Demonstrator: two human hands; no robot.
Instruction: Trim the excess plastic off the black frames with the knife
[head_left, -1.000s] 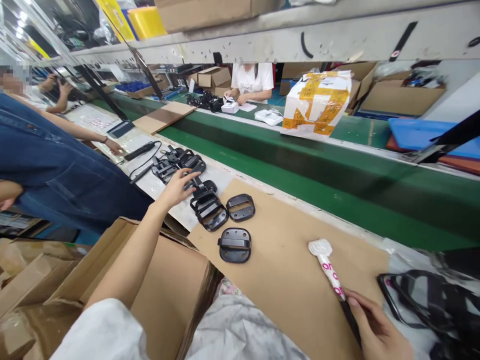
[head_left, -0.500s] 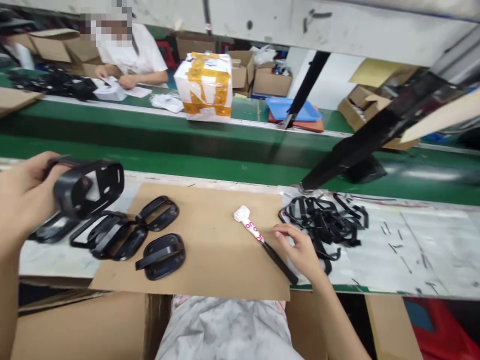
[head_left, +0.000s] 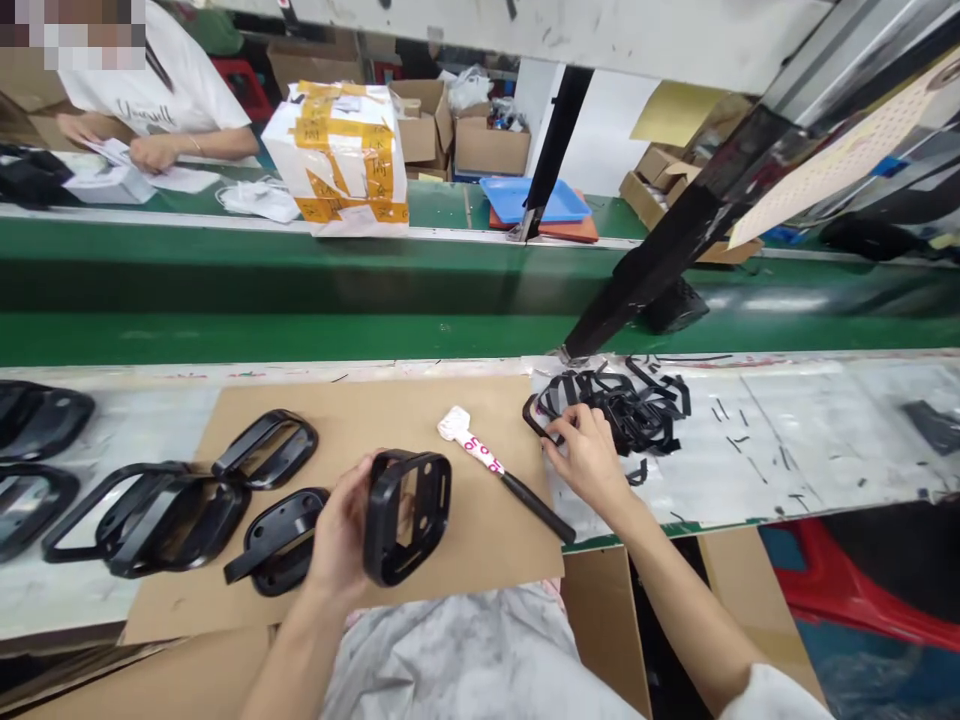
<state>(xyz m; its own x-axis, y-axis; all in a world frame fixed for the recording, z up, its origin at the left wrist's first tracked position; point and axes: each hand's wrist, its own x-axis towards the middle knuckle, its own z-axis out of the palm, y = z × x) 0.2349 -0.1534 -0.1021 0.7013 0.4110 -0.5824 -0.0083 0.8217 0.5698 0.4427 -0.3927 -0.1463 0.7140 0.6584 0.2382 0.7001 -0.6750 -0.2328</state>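
Observation:
My left hand [head_left: 341, 535] is closed around a black plastic housing [head_left: 409, 515], a rounded rectangular shell with an open window and small holes, held tilted above the cardboard sheet [head_left: 420, 415]. My right hand [head_left: 589, 455] pinches the edge of a thin black ring frame [head_left: 534, 412] at the near left side of a pile of black strips and rings [head_left: 637, 410]. Between the hands lies a hammer [head_left: 517, 485], its head wrapped in white and its handle dark. More black housings, one of them a handled piece [head_left: 281, 545], lie to the left of my left hand.
Across the green channel [head_left: 300, 335], a co-worker [head_left: 161, 100] handles white papers near a taped white box [head_left: 341, 160]. A blue tray [head_left: 532, 200] sits farther right. A slanted black post [head_left: 652, 265] rises behind the pile. Small black scraps [head_left: 739, 440] lie on the right.
My left hand has brought the black housing from the far left to the middle, over the cardboard. My right hand has moved onto the pile and taken hold of a thin ring. The view has shifted right.

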